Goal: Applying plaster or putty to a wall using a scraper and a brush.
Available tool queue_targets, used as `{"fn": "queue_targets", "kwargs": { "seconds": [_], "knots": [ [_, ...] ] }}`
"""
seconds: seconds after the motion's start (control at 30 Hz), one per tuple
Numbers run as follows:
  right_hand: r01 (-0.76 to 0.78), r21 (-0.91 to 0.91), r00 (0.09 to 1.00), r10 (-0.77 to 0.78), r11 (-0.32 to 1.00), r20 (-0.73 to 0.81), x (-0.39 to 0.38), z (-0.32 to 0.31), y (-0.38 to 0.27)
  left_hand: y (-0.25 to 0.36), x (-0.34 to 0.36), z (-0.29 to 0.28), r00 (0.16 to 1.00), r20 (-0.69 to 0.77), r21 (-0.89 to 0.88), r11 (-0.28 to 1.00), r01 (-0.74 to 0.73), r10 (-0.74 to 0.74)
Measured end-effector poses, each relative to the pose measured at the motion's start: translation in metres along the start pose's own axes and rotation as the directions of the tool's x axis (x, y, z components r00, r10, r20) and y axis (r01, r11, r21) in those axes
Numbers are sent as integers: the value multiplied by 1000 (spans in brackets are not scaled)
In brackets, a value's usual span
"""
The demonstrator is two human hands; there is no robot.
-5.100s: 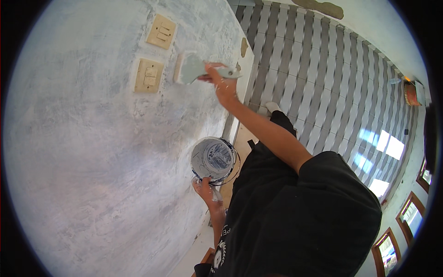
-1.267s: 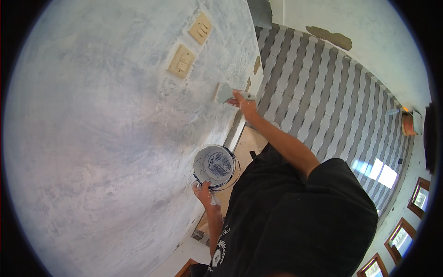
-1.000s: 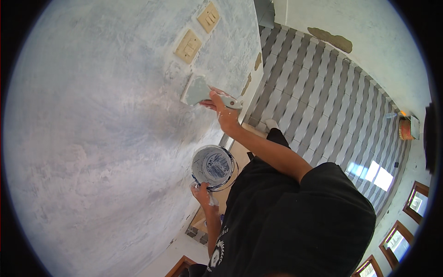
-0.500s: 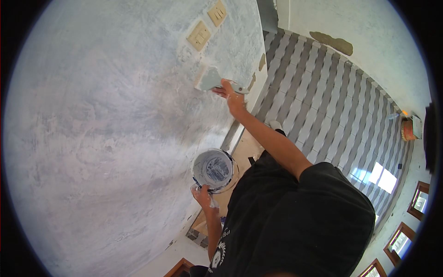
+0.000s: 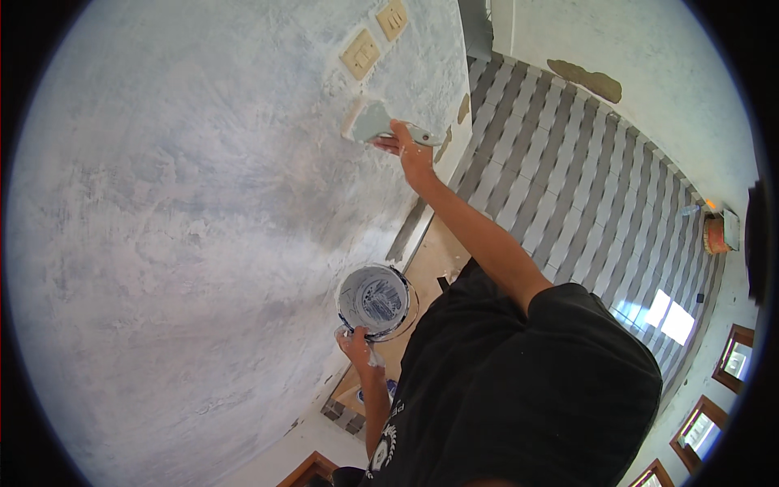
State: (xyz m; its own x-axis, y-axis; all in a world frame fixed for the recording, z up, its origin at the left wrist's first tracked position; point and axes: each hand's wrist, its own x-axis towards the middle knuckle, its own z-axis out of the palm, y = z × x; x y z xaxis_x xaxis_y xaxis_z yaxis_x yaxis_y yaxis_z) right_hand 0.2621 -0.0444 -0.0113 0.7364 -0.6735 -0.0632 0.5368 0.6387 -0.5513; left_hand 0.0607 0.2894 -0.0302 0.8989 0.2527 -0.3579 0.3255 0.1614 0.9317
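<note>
My right hand (image 5: 410,150) grips a wide grey putty knife (image 5: 373,122), its blade laid against the plastered wall (image 5: 203,211) below two cream switch plates. The handle end with a hole sticks out past my fingers. White smears mark the knuckles. Lower down, my left hand (image 5: 355,345) clasps the rim of a bucket (image 5: 349,300) with a wire handle. White paste coats the bucket's inside, and its bottom shows streaked residue. More paste clings to my left wrist.
The switch plates (image 5: 359,55) sit high on the wall. Beyond the wall's chipped edge lies a striped tile floor (image 5: 560,162). A reddish container (image 5: 717,234) stands at the far right, and wood-framed windows (image 5: 734,357) line the lower right. Under me is a tan board-like surface (image 5: 434,247).
The putty knife and my right hand have shifted slightly upward in view. The switch plates have moved a little right and up as the view shifts. The left hand keeps its hold on the bucket.
</note>
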Motion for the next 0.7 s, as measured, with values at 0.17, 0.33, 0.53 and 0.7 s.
{"fn": "queue_targets", "kwargs": {
  "seconds": [0.17,0.33,0.53,0.7],
  "knots": [
    [-22,0,1000,22,1000,-3,2,11,-11,-1,3,-4,1000,2,-28,1000,-5,5],
    [-63,-55,998,62,997,-11,11,1,-10,-4,4,2,1000,-26,-57,998,-17,15],
    [-7,-27,999,8,1000,37,25,5,-14,-5,6,7,1000,3,-46,999,-6,6],
    [-67,-44,997,69,997,42,6,-6,-7,-8,8,8,1000,12,-42,999,-15,16]
  ]
}}
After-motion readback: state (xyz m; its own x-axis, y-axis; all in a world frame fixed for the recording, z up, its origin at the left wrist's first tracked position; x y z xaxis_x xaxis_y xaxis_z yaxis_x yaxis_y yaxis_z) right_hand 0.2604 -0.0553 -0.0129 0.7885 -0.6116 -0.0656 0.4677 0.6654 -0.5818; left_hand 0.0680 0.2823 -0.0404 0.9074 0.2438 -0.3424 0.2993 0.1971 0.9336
